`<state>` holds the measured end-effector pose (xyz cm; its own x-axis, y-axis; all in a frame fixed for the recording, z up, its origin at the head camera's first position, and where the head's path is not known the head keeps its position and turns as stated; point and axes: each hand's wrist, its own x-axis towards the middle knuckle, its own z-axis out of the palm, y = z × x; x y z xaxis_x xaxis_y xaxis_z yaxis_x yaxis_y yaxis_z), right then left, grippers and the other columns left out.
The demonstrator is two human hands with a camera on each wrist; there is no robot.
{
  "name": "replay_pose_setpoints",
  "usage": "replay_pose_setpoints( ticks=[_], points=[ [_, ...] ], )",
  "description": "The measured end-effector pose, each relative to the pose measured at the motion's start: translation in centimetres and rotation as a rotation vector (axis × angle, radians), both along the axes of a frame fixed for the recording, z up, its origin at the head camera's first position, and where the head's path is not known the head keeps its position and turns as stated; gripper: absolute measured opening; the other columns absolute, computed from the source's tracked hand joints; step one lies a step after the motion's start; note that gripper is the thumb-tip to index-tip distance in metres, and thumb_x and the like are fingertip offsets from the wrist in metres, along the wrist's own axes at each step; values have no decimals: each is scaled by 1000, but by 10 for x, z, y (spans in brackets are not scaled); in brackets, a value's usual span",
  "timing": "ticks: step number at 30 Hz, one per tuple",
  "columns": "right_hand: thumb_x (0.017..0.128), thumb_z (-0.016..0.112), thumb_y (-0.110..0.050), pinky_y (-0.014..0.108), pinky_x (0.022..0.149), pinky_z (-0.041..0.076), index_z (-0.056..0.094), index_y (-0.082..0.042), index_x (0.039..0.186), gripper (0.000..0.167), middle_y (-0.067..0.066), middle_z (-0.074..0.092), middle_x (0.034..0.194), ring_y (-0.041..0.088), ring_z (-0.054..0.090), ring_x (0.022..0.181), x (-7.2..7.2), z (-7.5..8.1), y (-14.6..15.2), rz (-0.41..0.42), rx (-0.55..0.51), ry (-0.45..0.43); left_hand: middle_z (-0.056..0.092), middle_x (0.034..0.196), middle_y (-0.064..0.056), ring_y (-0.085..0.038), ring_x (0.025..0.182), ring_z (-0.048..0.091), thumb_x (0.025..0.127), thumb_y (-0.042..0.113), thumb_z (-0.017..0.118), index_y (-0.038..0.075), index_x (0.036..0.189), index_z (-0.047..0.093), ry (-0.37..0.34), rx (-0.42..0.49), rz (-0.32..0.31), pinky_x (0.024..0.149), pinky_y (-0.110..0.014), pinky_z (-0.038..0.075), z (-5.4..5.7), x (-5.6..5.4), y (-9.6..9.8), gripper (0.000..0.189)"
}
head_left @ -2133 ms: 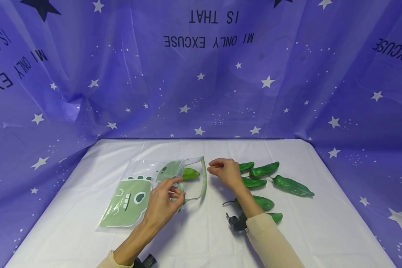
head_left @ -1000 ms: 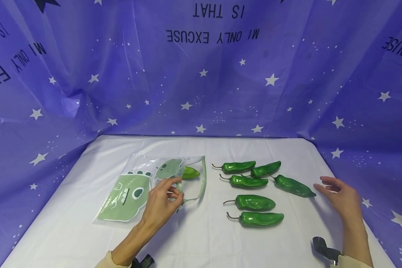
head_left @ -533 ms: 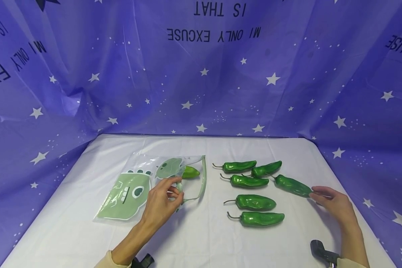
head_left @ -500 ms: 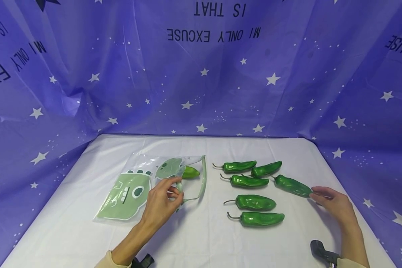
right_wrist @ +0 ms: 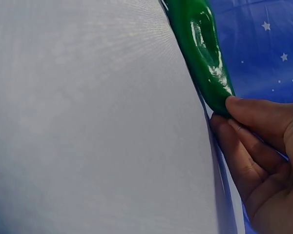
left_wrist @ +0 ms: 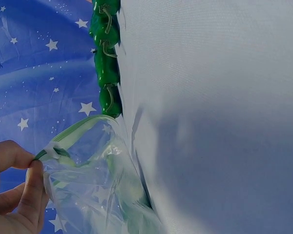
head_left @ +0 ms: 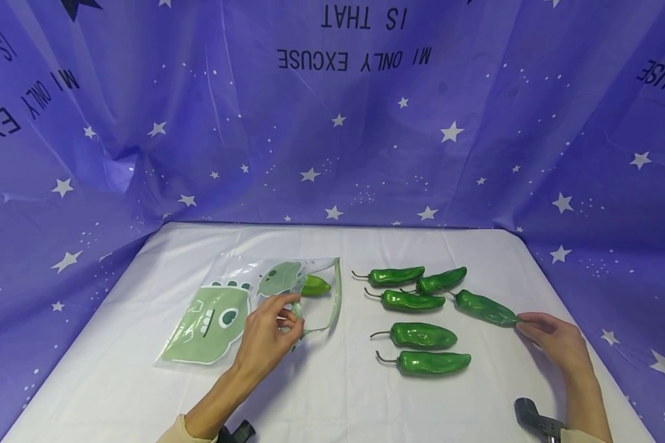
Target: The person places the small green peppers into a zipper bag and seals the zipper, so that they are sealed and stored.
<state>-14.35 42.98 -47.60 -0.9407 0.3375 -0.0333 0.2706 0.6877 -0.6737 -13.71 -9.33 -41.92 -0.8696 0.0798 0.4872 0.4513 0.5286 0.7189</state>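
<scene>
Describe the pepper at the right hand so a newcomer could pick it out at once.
On the white table, find the loose green peppers right of the bag. The wanted pepper lies farthest right, on a slant. Unlike its neighbours, it is pinched at one end by the right hand.

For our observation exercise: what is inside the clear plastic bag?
In the bag, one light-green pepper partly shows; the rest, and anything behind the green cartoon prints, is covered.

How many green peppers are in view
7: one pepper in the bag, three at back right, one the right hand pinches, two nearer the wearer. The bag may hide more.
</scene>
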Motion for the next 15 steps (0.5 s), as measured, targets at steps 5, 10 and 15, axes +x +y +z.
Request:
replay_pose_setpoints(
  ticks=[5, 10, 15],
  points=[
    [82, 69, -48, 53, 93, 33, 68, -6, 113, 53, -13, 69, 93, 24, 51, 107, 2, 3, 2, -17, -34, 7, 60, 85, -1, -4, 63, 63, 69, -6, 73, 5, 107, 66, 2, 3, -3, 57, -17, 54, -1, 0, 0, 40],
    [82, 68, -50, 39, 87, 34, 69, -13, 115, 49, -38, 51, 89, -1, 44, 94, 5, 9, 1, -11, -74, 8, 60, 84, -1, -4, 63, 63, 68, -7, 74, 4, 107, 66, 9, -2, -2, 57, -16, 54, -2, -1, 0, 41],
    [83, 68, -49, 27, 80, 32, 68, -16, 117, 48, -38, 51, 92, -11, 39, 92, 6, 14, 1, 7, -110, 20, 60, 85, -3, -5, 63, 63, 67, -8, 74, 3, 107, 66, 9, 2, -3, 57, -16, 54, -2, -1, 0, 43]
  ],
)
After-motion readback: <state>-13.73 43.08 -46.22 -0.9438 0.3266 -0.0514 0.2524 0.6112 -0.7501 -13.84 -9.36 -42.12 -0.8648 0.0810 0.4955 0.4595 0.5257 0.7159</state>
